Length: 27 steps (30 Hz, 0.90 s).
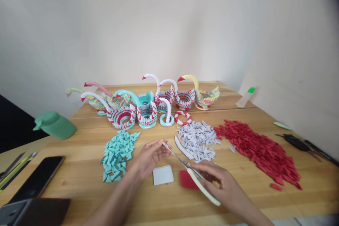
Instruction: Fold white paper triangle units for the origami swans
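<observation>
My left hand (150, 153) is closed in a pinch on a small white paper piece (164, 144), mostly covered by my fingertips. My right hand (218, 180) grips a pair of scissors (202, 185) with cream handles, its blades pointing up and left to the paper piece. From here I cannot tell whether the blades are parted. Below them lie a stack of white paper rectangles (163, 175) and a red paper stack (187, 179), the latter partly covered by my right hand and the scissors. Beyond my right hand is a heap of white folded triangles (198, 137) with a curved white strip (183, 148).
Teal triangles (119, 155) lie left, red triangles (262, 152) right. Several paper swans (122, 118) and a red-white ring (182, 117) stand behind. A green pot (57, 125), phone (38, 178), glue bottle (245, 97) and black-handled tool (295, 143) sit near the sides.
</observation>
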Motion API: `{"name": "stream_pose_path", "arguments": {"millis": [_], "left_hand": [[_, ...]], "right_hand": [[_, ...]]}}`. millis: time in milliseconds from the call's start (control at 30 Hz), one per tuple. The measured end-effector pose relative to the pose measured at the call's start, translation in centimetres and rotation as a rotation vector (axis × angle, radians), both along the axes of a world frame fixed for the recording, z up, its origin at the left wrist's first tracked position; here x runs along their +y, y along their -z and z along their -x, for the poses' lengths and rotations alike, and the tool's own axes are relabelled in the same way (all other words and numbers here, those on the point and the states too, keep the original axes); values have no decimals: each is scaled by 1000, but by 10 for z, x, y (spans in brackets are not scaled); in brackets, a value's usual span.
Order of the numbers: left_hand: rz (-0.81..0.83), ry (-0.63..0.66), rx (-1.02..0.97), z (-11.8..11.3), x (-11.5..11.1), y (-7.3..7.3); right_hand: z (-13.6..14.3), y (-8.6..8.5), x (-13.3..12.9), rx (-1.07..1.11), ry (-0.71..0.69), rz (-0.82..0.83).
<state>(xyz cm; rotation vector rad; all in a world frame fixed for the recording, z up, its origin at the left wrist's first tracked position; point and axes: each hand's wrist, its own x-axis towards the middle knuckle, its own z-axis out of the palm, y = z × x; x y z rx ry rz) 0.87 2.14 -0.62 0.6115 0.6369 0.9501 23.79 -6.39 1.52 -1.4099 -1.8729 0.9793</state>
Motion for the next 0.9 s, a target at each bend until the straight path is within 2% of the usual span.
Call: {"name": "stream_pose_path", "arguments": {"millis": [200,333,500,600,733,800,900], "left_hand": [[-27,3,33,0,1,1],[-93,-28,126,-2,0,2],[-74,-85,124,-5,0,4],[-67,-109,141,-5,1,6],[-44,-178,102,-1,4,5],[-9,-217,82,2,6,4],[6,-191,76,3,7,7]], "right_hand": [[-1,2,1,-31,8,-38],[3,2,-3,-129,-10,-227],[14,8,-7,-266,8,-515],[19,11,-7,-313,6,-580],[16,16,-12,-274,-18,-592],[6,19,-15,-280,43,-582],[-23,28,-20,-386,268,-577]]}}
